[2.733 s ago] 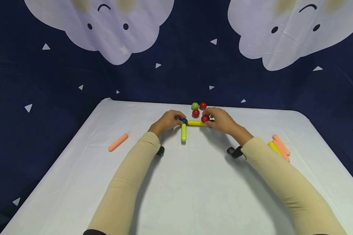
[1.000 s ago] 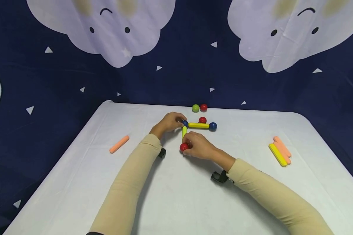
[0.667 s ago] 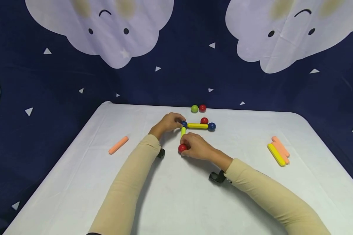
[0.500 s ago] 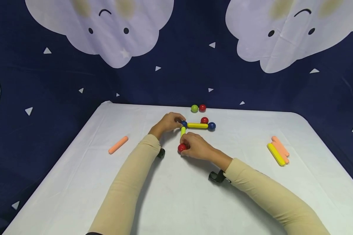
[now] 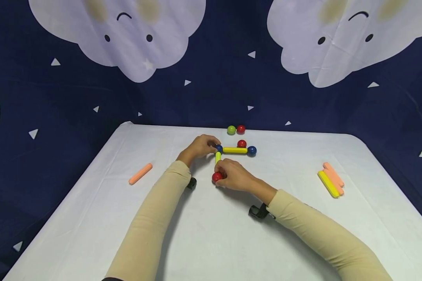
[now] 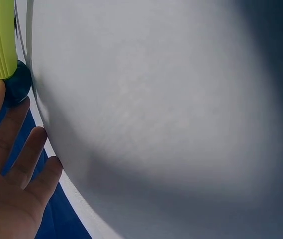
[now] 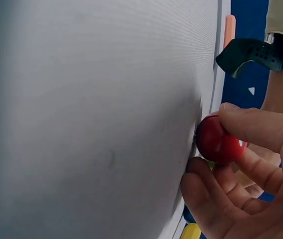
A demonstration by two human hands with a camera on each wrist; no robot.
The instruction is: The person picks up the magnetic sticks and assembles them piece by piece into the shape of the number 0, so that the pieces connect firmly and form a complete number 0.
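Observation:
My left hand [image 5: 201, 146] pinches a blue ball [image 6: 18, 84] between thumb and fingers, at the corner where two rods meet. From that ball a yellow rod [image 5: 235, 150] runs right to a second blue ball [image 5: 251, 151]. A yellow-green rod [image 5: 218, 157] comes toward me from the corner. At its near end my right hand [image 5: 235, 175] grips a red ball [image 7: 217, 139] between thumb and fingers. The fingers hide the join of rod and red ball in the head view. Just behind the yellow rod sits another red ball [image 5: 242, 144].
A green ball [image 5: 231, 130] and a red ball [image 5: 240, 129] lie at the table's back edge. One orange rod [image 5: 140, 174] lies at left. At right lie a yellow rod [image 5: 328, 184] and orange rods [image 5: 334, 175], side by side on the white table [image 5: 211, 242].
My right hand has carried a red ball from beside the yellow rod to the near end of the yellow-green rod. Over the last half second both hands stay almost still.

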